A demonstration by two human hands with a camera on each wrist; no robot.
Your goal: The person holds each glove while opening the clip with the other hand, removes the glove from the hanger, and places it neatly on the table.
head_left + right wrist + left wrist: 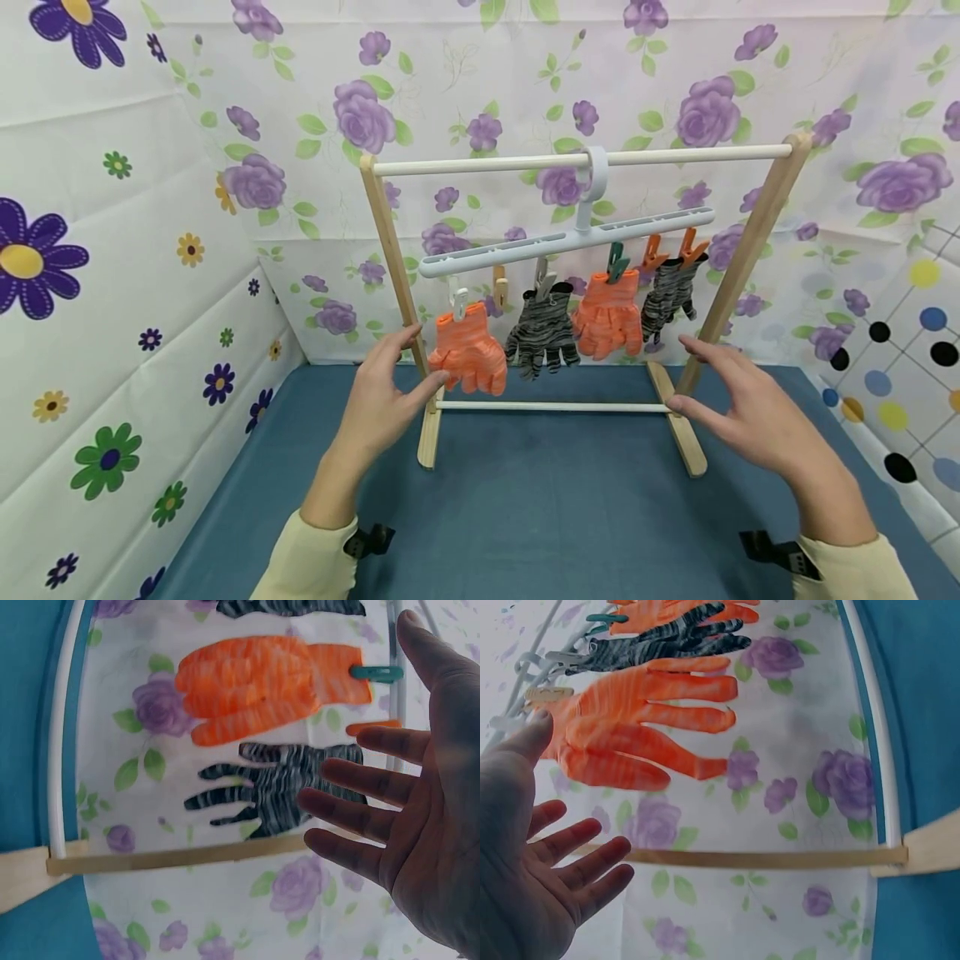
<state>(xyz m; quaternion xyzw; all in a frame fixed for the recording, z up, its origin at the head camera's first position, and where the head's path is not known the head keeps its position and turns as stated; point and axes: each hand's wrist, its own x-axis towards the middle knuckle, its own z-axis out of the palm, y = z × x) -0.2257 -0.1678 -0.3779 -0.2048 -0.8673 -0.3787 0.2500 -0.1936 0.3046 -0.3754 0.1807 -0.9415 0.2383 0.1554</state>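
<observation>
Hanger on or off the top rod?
On. The hanger's hook curls over the top rod, and the rest of the hanger hangs below it.

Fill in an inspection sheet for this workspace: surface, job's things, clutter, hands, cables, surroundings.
Surface: blue table, bearing a wooden stand.
Job's things: pale hanger on the top rod, left end lower in the head view; two orange gloves and two black-and-grey gloves clipped beneath with pegs.
Clutter: nothing seen.
Hands: left hand and right hand open, one at each side of the stand; contact unclear.
Cables: nothing seen; black straps at both wrists.
Surroundings: flower-print sheets behind and left, dotted sheet right.
</observation>
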